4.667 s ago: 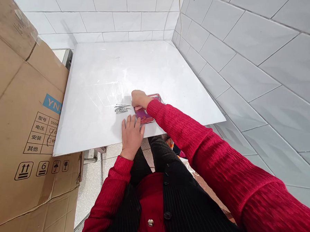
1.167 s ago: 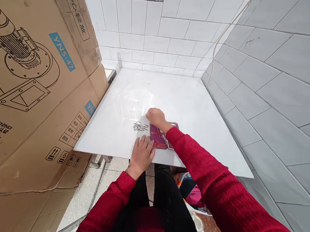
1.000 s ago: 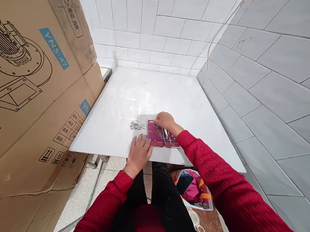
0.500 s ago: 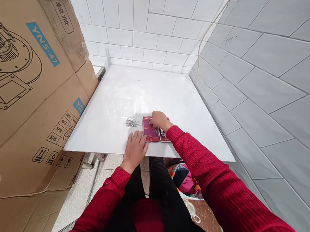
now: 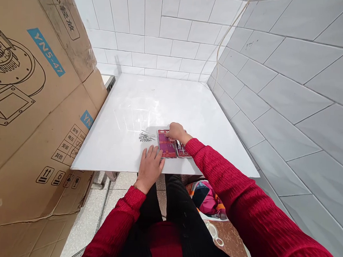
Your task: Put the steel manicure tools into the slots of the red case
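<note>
A manicure case (image 5: pixel 167 153) lies unfolded on the white table, purple and red inside, with elastic loops across its left half. Small metal tools, among them scissors (image 5: pixel 183 151), sit in its right half, partly covered by my right arm. My right hand (image 5: pixel 176 132) reaches over the upper part of the case, fingers pinched at the purple lining; whatever they hold is too small and hidden to name. My left hand (image 5: pixel 150 164) rests flat with fingers spread, its tips by the case's lower left edge. Just beyond it lies a pile of silver manicure tools (image 5: pixel 146 136).
A large cardboard box (image 5: pixel 63 111) rises along the table's left side. Tiled walls stand behind and to the right, with a pale cable (image 5: pixel 222 41) in the corner. Below the table's front edge sits a colourful bag (image 5: pixel 206 199).
The view has shifted slightly. My right hand stays over the case, with its fingers still pinched at the lining. My left hand has hardly moved.
</note>
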